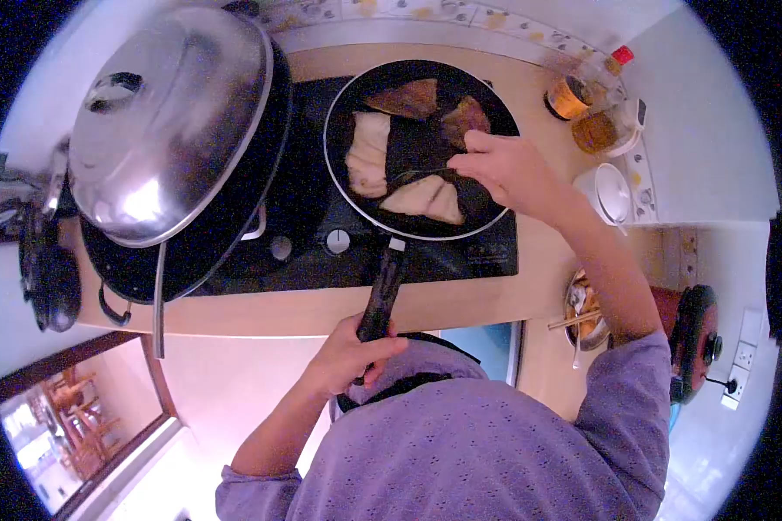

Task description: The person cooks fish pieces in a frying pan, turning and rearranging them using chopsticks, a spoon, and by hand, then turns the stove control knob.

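A black frying pan (417, 227) sits on the stove, with four-sided pale pieces of food (367, 156) (426, 200) at its left and front and browned pieces (404, 98) (466, 123) at its back and right. My left hand (352, 358) is wrapped round the pan's black handle (381, 300). Over the right part of the pan, my right hand (508, 169) is closed in a pinch on a thin utensil (421, 173), whose far end lies by the pale pieces. The utensil's exact shape is hard to make out.
A large wok with a domed metal lid (174, 122) stands on the left of the black stove (304, 252). Bottles and jars (595, 130), a white bowl (613, 195), a bowl with food and chopsticks (586, 313) and a red-brown cooker (691, 343) line the right side.
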